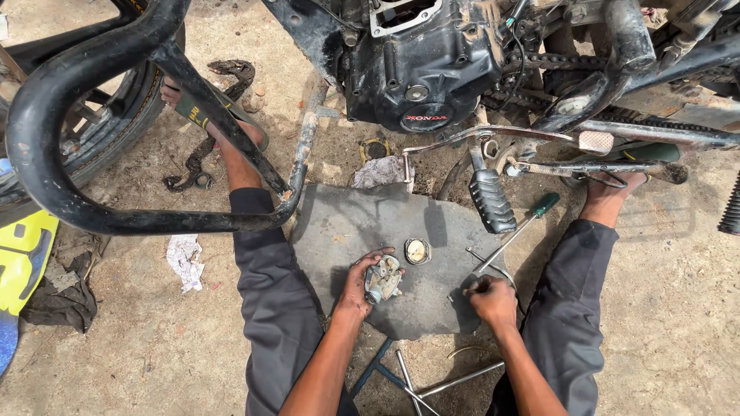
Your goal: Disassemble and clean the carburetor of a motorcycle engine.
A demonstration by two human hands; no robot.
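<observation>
Nearest the camera, two bare forearms reach forward between knees in grey trousers (277, 308), over a cross-shaped metal wrench (420, 383) lying on the dirt floor (154, 347).

Left hand (361, 285) has its grip curled around a small greyish carburetor body (383, 280), fingers wrapped over its top, holding it just above a flat dark stone slab (347, 223) that lies on the floor between the legs. Just beside the carburetor, to its right, a round shallow metal cap (417, 251) sits on the slab.

Right hand (491, 299) has its grip pressed together into a fist at the right edge of the slab, pinching the tip end of a long screwdriver (510, 243) whose green handle (546, 204) points away toward the motorcycle.

Beyond the slab stands the black engine (420, 69), with a small oval red-and-white label low on its casing. A ribbed black footpeg (490, 200) hangs in front of it, and a drive chain (555, 62) runs to the right. A curved black crash bar (92, 123) sweeps across the left, in front of a tyre (116, 131). At the far left edge lies a yellow and blue panel (19, 262), a dark rag (62, 304) beside it, and a crumpled white paper scrap (185, 260) on the dirt.
</observation>
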